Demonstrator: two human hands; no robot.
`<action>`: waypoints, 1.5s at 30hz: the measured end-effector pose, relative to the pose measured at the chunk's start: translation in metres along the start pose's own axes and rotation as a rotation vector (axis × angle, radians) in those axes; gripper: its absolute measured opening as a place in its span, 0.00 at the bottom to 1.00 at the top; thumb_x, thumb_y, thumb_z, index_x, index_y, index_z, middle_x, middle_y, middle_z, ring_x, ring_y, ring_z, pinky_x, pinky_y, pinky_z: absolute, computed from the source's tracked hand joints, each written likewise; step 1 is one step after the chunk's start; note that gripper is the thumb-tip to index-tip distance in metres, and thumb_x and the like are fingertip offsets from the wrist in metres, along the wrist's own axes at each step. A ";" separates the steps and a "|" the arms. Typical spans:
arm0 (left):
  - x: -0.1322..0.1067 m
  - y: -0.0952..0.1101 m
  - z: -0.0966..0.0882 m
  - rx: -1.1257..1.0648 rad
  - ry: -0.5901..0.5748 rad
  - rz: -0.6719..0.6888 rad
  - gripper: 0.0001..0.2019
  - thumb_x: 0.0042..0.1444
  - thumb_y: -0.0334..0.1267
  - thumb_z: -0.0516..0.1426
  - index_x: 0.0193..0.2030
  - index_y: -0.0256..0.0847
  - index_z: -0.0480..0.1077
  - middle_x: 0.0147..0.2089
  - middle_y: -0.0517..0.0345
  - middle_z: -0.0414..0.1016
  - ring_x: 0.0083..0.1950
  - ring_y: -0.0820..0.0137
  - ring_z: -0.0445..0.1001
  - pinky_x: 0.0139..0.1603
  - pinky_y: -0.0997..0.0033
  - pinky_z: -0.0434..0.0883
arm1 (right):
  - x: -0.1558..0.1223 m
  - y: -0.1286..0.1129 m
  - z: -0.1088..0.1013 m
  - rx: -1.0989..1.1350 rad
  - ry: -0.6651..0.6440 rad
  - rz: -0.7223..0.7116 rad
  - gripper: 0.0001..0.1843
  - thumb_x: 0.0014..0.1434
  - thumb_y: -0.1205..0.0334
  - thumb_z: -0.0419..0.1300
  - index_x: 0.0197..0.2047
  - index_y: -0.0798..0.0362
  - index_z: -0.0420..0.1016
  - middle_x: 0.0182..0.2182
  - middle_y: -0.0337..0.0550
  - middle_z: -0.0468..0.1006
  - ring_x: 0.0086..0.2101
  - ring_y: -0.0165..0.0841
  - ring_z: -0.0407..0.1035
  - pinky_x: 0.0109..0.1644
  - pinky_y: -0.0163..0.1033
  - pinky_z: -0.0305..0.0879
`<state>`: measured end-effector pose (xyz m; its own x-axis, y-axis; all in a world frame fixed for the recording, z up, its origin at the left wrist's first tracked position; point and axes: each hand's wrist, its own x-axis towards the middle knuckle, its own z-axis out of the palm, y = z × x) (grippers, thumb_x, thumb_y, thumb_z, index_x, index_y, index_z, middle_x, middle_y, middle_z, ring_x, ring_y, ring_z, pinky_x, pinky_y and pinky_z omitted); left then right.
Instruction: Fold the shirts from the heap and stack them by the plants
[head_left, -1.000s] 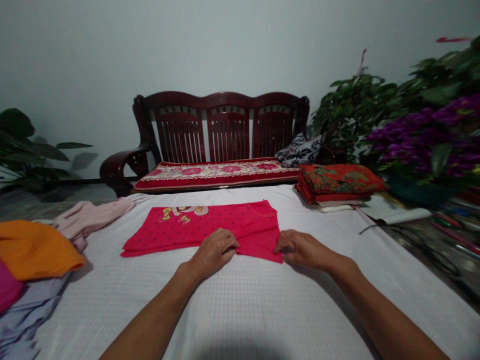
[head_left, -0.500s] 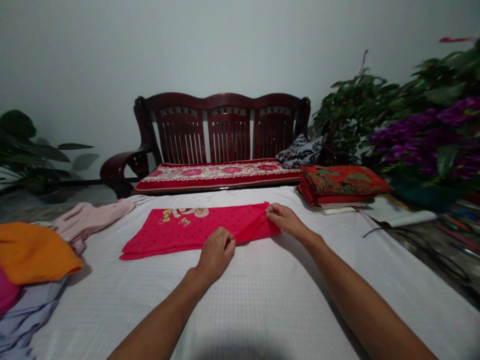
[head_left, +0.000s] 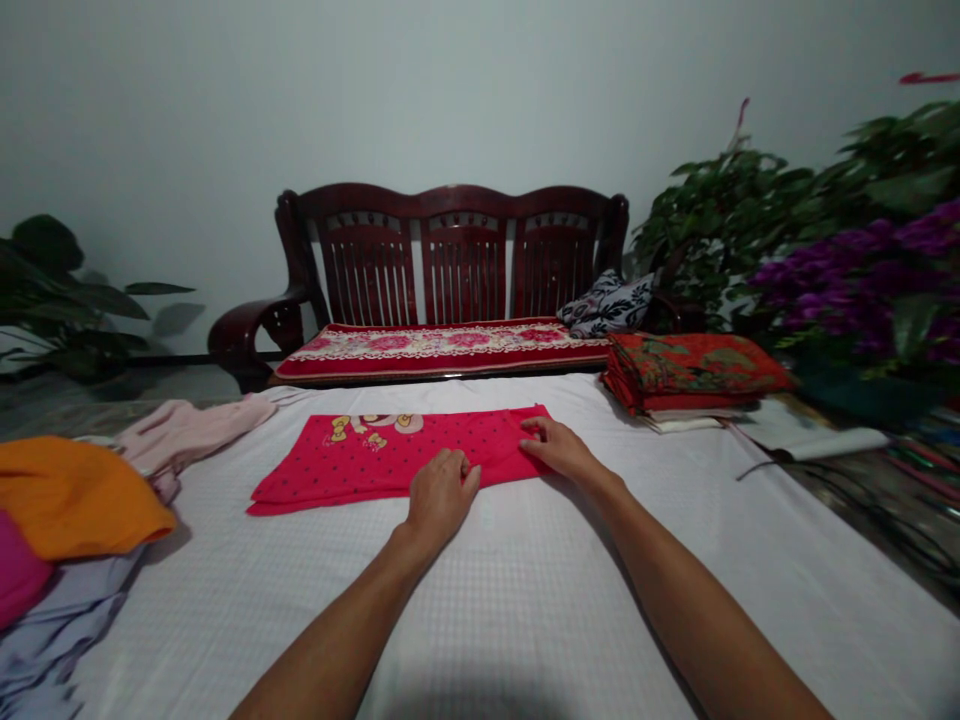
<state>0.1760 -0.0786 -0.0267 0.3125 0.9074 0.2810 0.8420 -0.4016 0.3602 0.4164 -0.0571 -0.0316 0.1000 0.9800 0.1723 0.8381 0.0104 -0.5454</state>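
Note:
A pink-red garment (head_left: pixel 360 458) with dark dots and a cartoon print lies folded into a long strip on the white cloth-covered surface (head_left: pixel 525 600). My left hand (head_left: pixel 441 494) rests flat on its near edge, fingers stretched out. My right hand (head_left: pixel 553 448) lies flat on the garment's right end, fingers extended and pressing the fold down. Neither hand grips anything.
A heap of orange, pink and pale clothes (head_left: pixel 67 500) lies at the left. A folded red patterned stack (head_left: pixel 694 368) sits at the back right, with papers and cables beside it. A dark wooden bench (head_left: pixel 450 290) stands behind, and plants (head_left: pixel 825 250) fill the right.
My right hand carried the garment's near right corner up and over, folding the right end narrower, then laid flat on it. My left hand stayed on the near edge.

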 end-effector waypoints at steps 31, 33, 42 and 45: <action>-0.032 -0.011 0.015 0.157 -0.131 0.352 0.28 0.68 0.44 0.51 0.72 0.38 0.57 0.75 0.46 0.53 0.75 0.57 0.54 0.73 0.49 0.55 | -0.037 -0.019 0.013 -0.499 -0.085 -0.200 0.34 0.72 0.49 0.41 0.72 0.61 0.56 0.71 0.56 0.54 0.70 0.45 0.48 0.72 0.59 0.43; -0.033 -0.012 0.016 0.163 -0.125 0.350 0.28 0.68 0.44 0.50 0.72 0.38 0.56 0.75 0.46 0.53 0.75 0.57 0.53 0.73 0.50 0.55 | -0.035 -0.012 0.008 -0.493 -0.054 -0.129 0.33 0.72 0.50 0.41 0.72 0.60 0.57 0.70 0.56 0.56 0.70 0.45 0.48 0.72 0.59 0.43; -0.034 -0.011 0.016 0.146 -0.112 0.342 0.29 0.68 0.45 0.50 0.72 0.36 0.56 0.75 0.44 0.53 0.75 0.57 0.53 0.73 0.50 0.54 | -0.050 -0.013 0.003 -0.404 0.081 -0.061 0.32 0.72 0.54 0.36 0.73 0.59 0.54 0.71 0.52 0.54 0.71 0.40 0.46 0.73 0.53 0.43; -0.034 -0.011 0.014 0.132 -0.136 0.325 0.30 0.68 0.45 0.50 0.73 0.35 0.55 0.75 0.44 0.52 0.76 0.58 0.52 0.74 0.50 0.53 | -0.057 -0.020 0.008 -0.455 -0.083 -0.176 0.33 0.72 0.50 0.38 0.73 0.58 0.55 0.71 0.52 0.55 0.71 0.40 0.46 0.73 0.52 0.41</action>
<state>0.1628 -0.1032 -0.0527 0.6210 0.7468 0.2382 0.7358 -0.6601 0.1513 0.3900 -0.1119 -0.0372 -0.0918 0.9839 0.1532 0.9894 0.1075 -0.0974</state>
